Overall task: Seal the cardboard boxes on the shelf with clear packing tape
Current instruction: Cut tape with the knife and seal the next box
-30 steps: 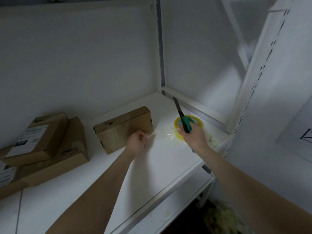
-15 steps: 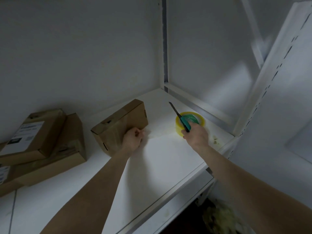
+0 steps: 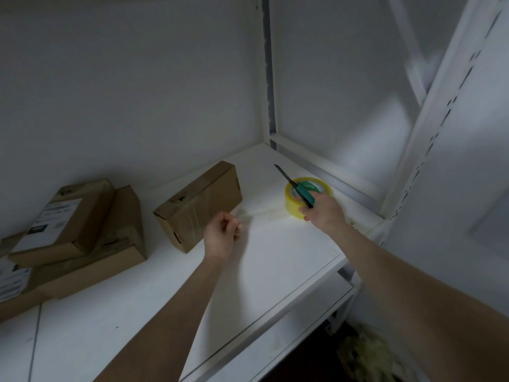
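Shelf: we recorded a white shelf (image 3: 275,266) running from the lower left of the frame to the right of centre, ending in a corner at a white upright post (image 3: 268,78).
Box under work: one brown cardboard box (image 3: 198,208) stood at centre frame on the shelf, its long face towards us, with glossy film visible across that face.
Tape roll: a yellowish tape roll (image 3: 293,204) lay flat on the shelf right of centre, well apart from the box and near the shelf's corner.
Tape strip: a faint clear tape strip (image 3: 264,213) ran leftward from the roll, low over the shelf, to the left hand.
Left hand: the left hand (image 3: 221,236) was just in front of the box's right end, fingers curled and thumb against forefinger, pinching the strip's free end.
Right hand: the right hand (image 3: 324,215) lay against the roll's near side, fingers wrapped round a green-handled cutter (image 3: 304,194); we could not tell whether it also held the roll.
Cutter: its dark blade pointed up and left, over the roll.
Other stock: at the left of the frame a labelled box (image 3: 68,216) sat on top of a larger box (image 3: 110,257).
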Demonstrator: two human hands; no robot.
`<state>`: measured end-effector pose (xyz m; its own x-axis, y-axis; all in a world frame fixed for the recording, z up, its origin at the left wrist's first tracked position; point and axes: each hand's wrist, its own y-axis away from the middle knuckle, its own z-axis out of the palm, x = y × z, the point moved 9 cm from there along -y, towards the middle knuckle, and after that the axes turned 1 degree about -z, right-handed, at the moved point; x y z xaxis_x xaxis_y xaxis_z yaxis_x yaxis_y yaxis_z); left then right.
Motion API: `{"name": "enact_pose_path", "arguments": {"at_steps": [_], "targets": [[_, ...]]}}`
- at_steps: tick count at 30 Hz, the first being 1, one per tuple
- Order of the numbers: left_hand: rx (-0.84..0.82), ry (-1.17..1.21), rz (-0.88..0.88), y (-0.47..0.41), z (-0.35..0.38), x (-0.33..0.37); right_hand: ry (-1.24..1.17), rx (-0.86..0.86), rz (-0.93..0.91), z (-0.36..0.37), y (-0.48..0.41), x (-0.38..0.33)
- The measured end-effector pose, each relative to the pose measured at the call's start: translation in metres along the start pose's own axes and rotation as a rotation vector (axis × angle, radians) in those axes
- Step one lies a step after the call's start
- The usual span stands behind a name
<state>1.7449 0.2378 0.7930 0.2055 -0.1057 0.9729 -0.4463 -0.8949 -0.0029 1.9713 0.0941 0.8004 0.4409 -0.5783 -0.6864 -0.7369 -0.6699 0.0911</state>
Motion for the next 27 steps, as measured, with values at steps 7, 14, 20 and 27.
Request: {"name": "enact_pose_path", "arguments": {"at_steps": [7,14,20,27], "targets": [[0.009,0.007,-0.026,0.004,-0.002,0.005,0.05,0.096,-0.097,-0.003,0.038,-0.023],[0.061,-0.016,-0.089,0.008,-0.003,0.006,0.363,0.078,-0.144,-0.005,0.081,-0.012],[0.059,-0.019,-0.08,0.008,-0.003,0.008,0.513,0.013,-0.156,0.002,0.092,-0.014],[0.008,-0.059,-0.045,0.01,-0.001,0.011,0.593,-0.02,-0.173,0.015,0.084,-0.03]]}}
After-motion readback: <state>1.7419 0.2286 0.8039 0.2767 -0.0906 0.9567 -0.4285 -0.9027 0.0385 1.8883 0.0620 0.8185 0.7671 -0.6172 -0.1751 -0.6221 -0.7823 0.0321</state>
